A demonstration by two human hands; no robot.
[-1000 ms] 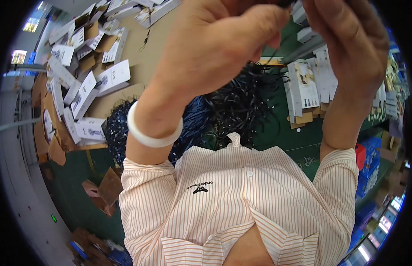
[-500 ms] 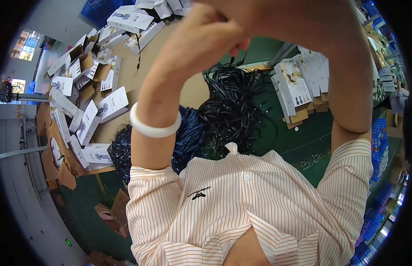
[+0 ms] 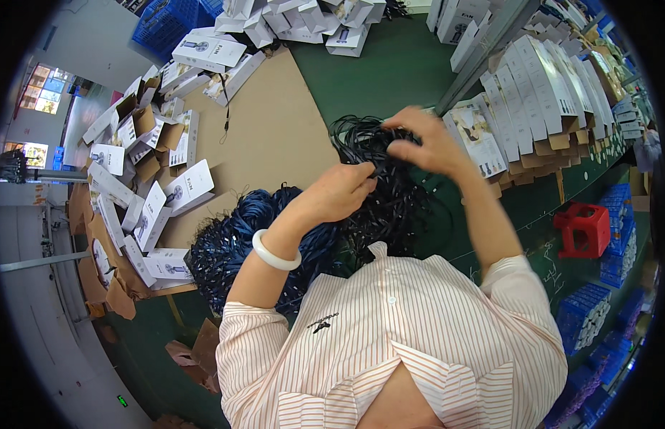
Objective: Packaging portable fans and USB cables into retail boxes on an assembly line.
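Observation:
A heap of thin, glossy black straps (image 3: pixel 379 225) lies in front of my chest, beside a bundle of dark blue straps (image 3: pixel 257 214). Over the left side of the black heap is my left hand (image 3: pixel 338 193), a white bangle (image 3: pixel 275 252) on its wrist. Its fingers are curled and pressed together near the straps; what they pinch, if anything, is too small to make out. My right hand (image 3: pixel 427 143) is at the far right of the black heap, thumb and fingers apart, with black strands between and behind them. It is slightly blurred.
Many white printed boxes (image 3: pixel 189 187) crowd the left of the brown board (image 3: pixel 275 114), some open. More white boxes (image 3: pixel 350 39) lie at the far side. A row of upright boxes (image 3: pixel 525 89) stands right, beside a metal post (image 3: pixel 482 53). A red stool (image 3: pixel 584 230) sits further right.
Both hands have come down from high in front of me to the black straps. The right arm has swung down, uncovering the boxes and post behind it.

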